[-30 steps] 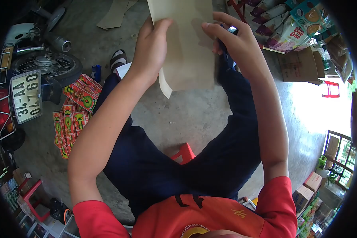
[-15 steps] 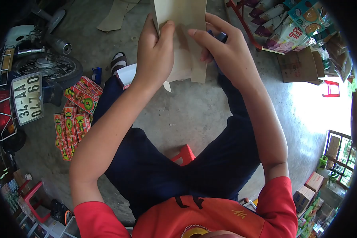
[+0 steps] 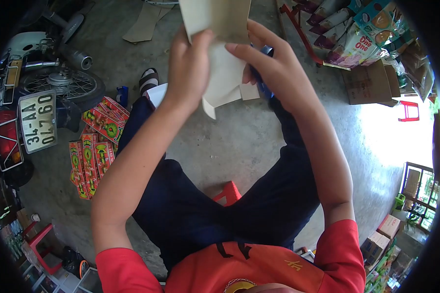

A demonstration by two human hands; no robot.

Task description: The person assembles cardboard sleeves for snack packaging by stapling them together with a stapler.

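Observation:
A piece of plain greyish-beige cardboard [image 3: 225, 71], folded into a box-like shape with loose flaps at its near end, is held up in front of me. My left hand [image 3: 187, 73] is closed on its left side, thumb on the inner face. My right hand [image 3: 276, 61] grips the right side, its thumb reaching across the inside. A dark blue object [image 3: 265, 88] is also in my right hand; fingers cover most of it, so I cannot make out its kind. Beside my left leg sits an open white box [image 3: 156, 94], partly hidden by my forearm.
Red printed cartons [image 3: 89, 161] lie piled on the floor at left, near a parked motorbike [image 3: 58, 80]. A small blue object [image 3: 122, 96] stands by my sandalled foot [image 3: 148, 80]. Cardboard scraps [image 3: 144, 24] lie ahead. At right are snack packs [image 3: 362, 44] and a brown carton [image 3: 369, 83].
The cardboard has opened out: the flap under my right thumb has swung down and away, showing more of the inner face. Both hands stay on it, with the right thumb shifted slightly left.

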